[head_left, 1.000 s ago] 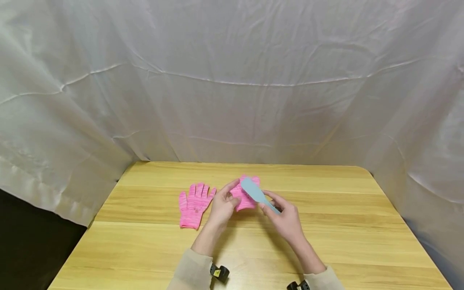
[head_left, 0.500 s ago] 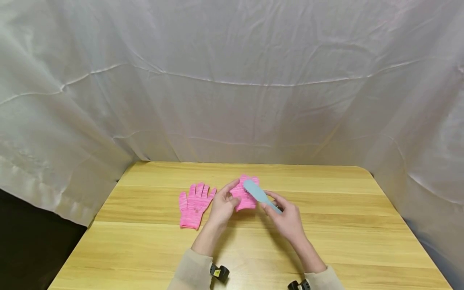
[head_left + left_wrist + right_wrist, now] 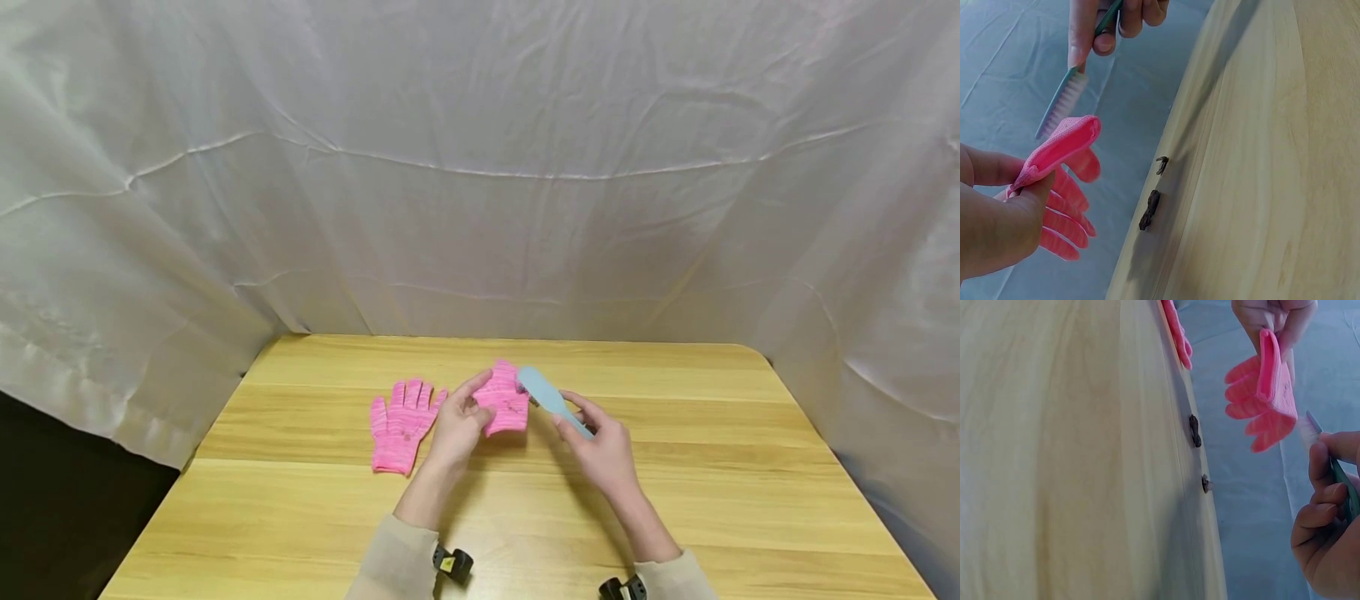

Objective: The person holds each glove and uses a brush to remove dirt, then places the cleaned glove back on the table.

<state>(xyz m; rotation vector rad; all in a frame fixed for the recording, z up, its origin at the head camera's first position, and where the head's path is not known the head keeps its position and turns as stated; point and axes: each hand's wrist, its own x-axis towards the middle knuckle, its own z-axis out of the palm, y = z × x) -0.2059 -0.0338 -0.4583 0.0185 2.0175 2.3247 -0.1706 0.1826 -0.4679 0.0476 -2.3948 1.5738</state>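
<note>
My left hand (image 3: 457, 423) pinches a pink knit glove (image 3: 504, 404) near its left side and holds it up off the table. Dark smudges mark the face of this glove. In the left wrist view its cuff opening (image 3: 1079, 140) shows and the fingers hang down. My right hand (image 3: 600, 443) grips the handle of a light blue brush (image 3: 546, 393). Its whitish bristles (image 3: 1065, 103) face the glove close to its right edge; whether they touch I cannot tell. A second pink glove (image 3: 397, 433) lies flat to the left, with a small dark stain.
The wooden table (image 3: 720, 483) extends around both hands. A pale curtain (image 3: 480, 208) hangs behind it and at the sides. Both wrist views show two small dark objects, one of them elongated (image 3: 1150, 209), near the table's edge.
The brush in my right hand has moved right across the held glove to its right edge, uncovering the dark smudges. My left hand has barely shifted. The flat glove stays put.
</note>
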